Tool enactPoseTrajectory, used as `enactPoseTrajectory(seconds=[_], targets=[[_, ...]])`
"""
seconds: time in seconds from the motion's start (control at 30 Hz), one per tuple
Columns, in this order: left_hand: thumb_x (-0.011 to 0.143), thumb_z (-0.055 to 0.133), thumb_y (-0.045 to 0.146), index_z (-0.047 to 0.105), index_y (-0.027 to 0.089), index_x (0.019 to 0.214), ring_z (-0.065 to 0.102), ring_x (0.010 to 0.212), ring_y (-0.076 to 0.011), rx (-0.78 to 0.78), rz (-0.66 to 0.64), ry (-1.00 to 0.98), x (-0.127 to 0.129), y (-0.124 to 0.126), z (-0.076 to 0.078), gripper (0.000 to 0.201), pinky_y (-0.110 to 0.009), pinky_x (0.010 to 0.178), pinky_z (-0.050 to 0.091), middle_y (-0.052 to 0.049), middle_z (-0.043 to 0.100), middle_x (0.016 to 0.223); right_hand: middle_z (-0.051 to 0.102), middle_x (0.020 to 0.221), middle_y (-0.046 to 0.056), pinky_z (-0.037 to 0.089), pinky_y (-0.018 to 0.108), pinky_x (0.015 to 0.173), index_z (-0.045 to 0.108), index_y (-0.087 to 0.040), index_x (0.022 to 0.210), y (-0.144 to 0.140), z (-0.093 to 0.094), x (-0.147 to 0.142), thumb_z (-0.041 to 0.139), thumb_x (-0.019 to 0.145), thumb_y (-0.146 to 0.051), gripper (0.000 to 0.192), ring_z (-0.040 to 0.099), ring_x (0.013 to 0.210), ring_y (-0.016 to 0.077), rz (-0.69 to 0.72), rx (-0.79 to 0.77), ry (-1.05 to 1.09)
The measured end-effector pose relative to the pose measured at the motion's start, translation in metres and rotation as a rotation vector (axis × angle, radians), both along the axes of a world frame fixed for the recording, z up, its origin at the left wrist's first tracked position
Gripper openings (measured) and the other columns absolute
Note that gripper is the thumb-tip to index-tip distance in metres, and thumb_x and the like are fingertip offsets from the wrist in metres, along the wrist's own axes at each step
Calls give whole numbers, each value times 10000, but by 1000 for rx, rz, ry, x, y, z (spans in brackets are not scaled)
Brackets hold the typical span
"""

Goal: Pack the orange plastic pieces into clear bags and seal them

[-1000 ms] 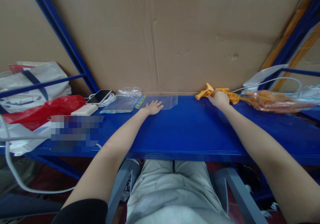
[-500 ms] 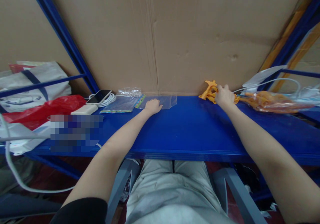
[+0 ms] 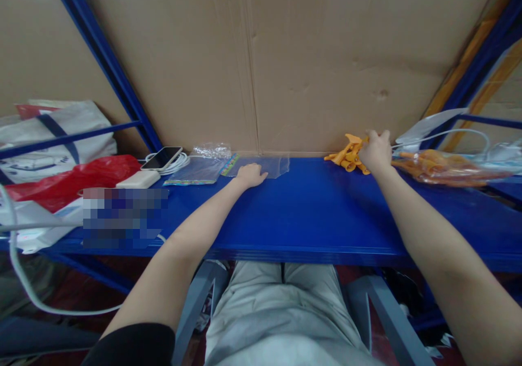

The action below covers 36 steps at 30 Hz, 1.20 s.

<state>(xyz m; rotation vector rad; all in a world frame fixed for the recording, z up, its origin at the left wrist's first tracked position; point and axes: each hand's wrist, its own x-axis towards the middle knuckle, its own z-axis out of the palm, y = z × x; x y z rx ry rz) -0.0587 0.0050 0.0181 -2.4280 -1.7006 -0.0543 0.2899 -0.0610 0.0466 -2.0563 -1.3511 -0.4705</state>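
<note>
Blue shelf [image 3: 310,213]: right hand [image 3: 376,151] gripping orange clips [image 3: 347,155]; left hand [image 3: 249,175] on clear bag [image 3: 269,165].

The blue shelf [image 3: 318,213] is free between both arms. At the back, a cardboard wall [image 3: 326,56] blocks passage. A phone [image 3: 162,157] crowds the left side, a bag of orange parts [image 3: 444,166] the right.

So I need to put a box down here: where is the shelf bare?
Bare: the blue shelf between the forearms, from the clear bag to its front edge. Crowded: left around the phone and red bag, right around the orange parts.
</note>
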Motion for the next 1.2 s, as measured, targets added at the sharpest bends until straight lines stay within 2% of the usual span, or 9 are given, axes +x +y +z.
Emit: enactPoseTrajectory(seconds=[0.33,0.43,0.53,0.7,0.77,0.87,1.0,1.1,1.2], targets=[[1017,416,445,666,140,1256,637,1245,-305,-5,-13,7,-1,2,-1,461,-371,1009,515,-162,672,1328,499,1367,228,422,512,984,591,-156,1361,-3,1,-4,370,895,-98,520,504,1222,365,89,-34,-145],[1014,414,449,670,150,1250,638,1241,-305,-7,-14,6,-2,2,-1,459,-374,1008,515,-158,676,1322,486,1408,221,420,514,1009,591,-161,1364,-6,4,-7,383,890,-93,522,500,1251,361,89,44,-104],[1011,416,456,675,170,1242,641,1237,-294,1,-11,11,-2,2,-2,450,-364,1004,516,-142,682,1316,473,1424,223,398,450,1066,592,-141,1365,-9,9,-8,355,925,-127,500,478,1305,319,110,170,-8],[1015,404,443,673,154,1239,640,1239,-295,10,-18,26,-2,3,-2,454,-363,999,520,-148,685,1309,538,1366,223,430,367,1052,565,-96,1359,0,13,-20,414,918,-155,469,526,1265,251,205,371,254],[1017,400,435,669,130,1242,641,1235,-309,10,-28,26,-2,3,-3,465,-378,994,524,-166,682,1306,598,1305,179,499,389,969,537,-139,1376,10,9,-32,439,923,-180,465,603,1160,244,275,349,418],[1016,400,432,671,114,1234,644,1228,-318,14,-35,21,-2,4,-3,471,-391,990,526,-178,679,1304,660,1199,108,570,360,834,529,-225,1383,21,-4,-55,517,950,-271,436,679,1009,210,494,242,650],[1013,400,444,680,155,1223,647,1224,-291,19,-25,30,-3,5,-4,453,-362,992,525,-145,686,1305,709,1056,51,590,327,833,615,-248,1247,21,-19,-78,685,883,-266,371,707,894,156,756,110,864],[1006,408,445,684,162,1222,646,1221,-294,19,-21,16,-3,4,-3,451,-368,993,525,-143,689,1302,721,972,36,601,321,850,651,-218,1173,18,-23,-82,695,851,-155,331,712,839,133,809,5,956],[1008,406,445,679,137,1230,647,1220,-309,7,-27,14,-2,3,-2,468,-381,996,521,-163,686,1296,730,914,30,608,305,836,660,-186,1136,17,-25,-80,674,823,-58,338,700,749,110,749,-56,998]])
